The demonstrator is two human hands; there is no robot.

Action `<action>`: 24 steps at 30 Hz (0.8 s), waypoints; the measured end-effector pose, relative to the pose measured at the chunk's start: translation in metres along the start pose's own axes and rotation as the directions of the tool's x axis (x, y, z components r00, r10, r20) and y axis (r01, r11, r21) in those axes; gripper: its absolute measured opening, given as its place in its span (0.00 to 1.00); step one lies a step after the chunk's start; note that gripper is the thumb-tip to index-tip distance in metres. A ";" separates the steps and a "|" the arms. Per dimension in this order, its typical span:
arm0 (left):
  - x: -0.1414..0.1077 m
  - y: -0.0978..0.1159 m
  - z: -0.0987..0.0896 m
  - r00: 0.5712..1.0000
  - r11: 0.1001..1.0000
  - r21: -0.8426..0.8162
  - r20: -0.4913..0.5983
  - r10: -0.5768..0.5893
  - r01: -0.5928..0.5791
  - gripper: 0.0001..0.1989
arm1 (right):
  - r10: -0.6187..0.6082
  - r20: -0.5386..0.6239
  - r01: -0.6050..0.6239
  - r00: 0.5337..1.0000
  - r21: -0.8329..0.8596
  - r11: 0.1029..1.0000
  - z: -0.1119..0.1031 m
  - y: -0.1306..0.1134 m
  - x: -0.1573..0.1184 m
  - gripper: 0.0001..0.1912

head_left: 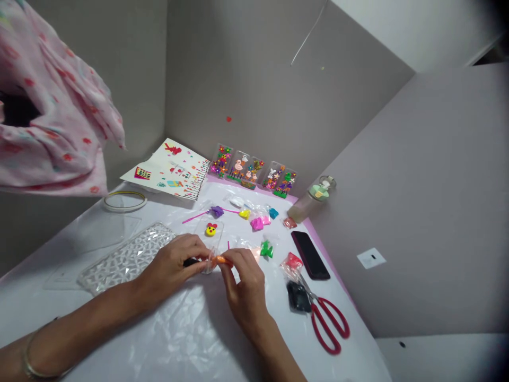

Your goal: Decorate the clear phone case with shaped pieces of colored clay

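Near the table's middle, a small clear packet of orange clay (218,260) is between my two hands. My left hand (177,263) pinches the packet's clear wrapping on its left side. Fingers of my right hand (243,276) close on the orange clay from the right. A dark thing shows by my left fingertips; I cannot make out what it is. Just beyond my hands lies a clear phone case (220,229) bearing a yellow face with red on top (211,228). Packets of purple clay (217,211), pink clay (257,224) and green clay (266,249) lie around.
Red-handled scissors (328,324), a black packet (298,297) and a phone (310,255) are on the right. A bottle (304,206) and decorated cases (246,168) stand at the back. Left are a textured clear sheet (127,257) and a person's pink cloth (75,111).
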State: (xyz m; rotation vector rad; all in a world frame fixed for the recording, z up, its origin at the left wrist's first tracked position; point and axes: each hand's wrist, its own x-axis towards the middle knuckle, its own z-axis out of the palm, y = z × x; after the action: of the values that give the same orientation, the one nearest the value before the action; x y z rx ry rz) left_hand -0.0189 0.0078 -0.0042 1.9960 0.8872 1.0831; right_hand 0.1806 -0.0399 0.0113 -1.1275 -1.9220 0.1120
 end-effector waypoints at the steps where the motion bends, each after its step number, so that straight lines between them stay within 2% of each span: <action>1: -0.001 0.000 0.001 1.000 1.000 -0.001 -0.008 0.015 -0.015 0.05 | 0.001 -0.005 -0.001 1.000 -0.004 1.000 0.000 -0.001 -0.001 0.09; 8: -0.004 0.005 0.006 0.987 0.992 0.012 -0.095 0.128 -0.127 0.06 | 0.033 -0.002 -0.033 0.999 0.022 0.999 -0.001 -0.008 -0.008 0.07; 12: -0.005 0.006 0.008 0.992 0.989 0.066 0.014 0.129 -0.130 0.08 | 0.044 0.043 -0.044 0.998 0.001 0.999 -0.003 -0.009 -0.018 0.08; 15: -0.005 0.007 0.011 0.992 0.991 0.092 0.094 0.088 -0.096 0.08 | 0.086 0.095 -0.086 0.992 -0.007 0.996 -0.007 -0.009 -0.025 0.08; 18: -0.002 0.012 0.009 0.976 0.997 -0.014 0.201 -0.078 0.082 0.08 | 0.170 0.165 -0.180 0.972 0.047 0.983 -0.013 -0.011 -0.029 0.07; 19: -0.001 0.015 0.006 0.952 0.983 -0.076 0.272 -0.142 0.168 0.08 | 0.213 0.193 -0.234 0.958 0.091 0.968 -0.015 -0.012 -0.030 0.07; 21: 0.003 0.021 -0.004 0.860 0.928 -0.188 0.468 -0.204 0.323 0.08 | 0.302 0.267 -0.359 0.915 0.197 0.912 -0.022 -0.016 -0.030 0.06; 23: 0.005 0.025 -0.018 0.744 0.881 -0.255 0.652 -0.147 0.398 0.08 | 0.368 0.339 -0.465 0.866 0.276 0.841 -0.029 -0.020 -0.031 0.06; 24: 0.006 0.026 -0.025 0.705 0.864 -0.286 0.701 -0.106 0.414 0.08 | 0.386 0.365 -0.499 0.847 0.298 0.814 -0.033 -0.021 -0.032 0.06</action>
State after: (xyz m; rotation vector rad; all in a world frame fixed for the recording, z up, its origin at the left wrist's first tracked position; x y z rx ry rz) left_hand -0.0320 0.0052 0.0299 1.6172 0.4651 0.2835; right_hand 0.1969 -0.0868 0.0206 -1.3204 -1.7284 0.9261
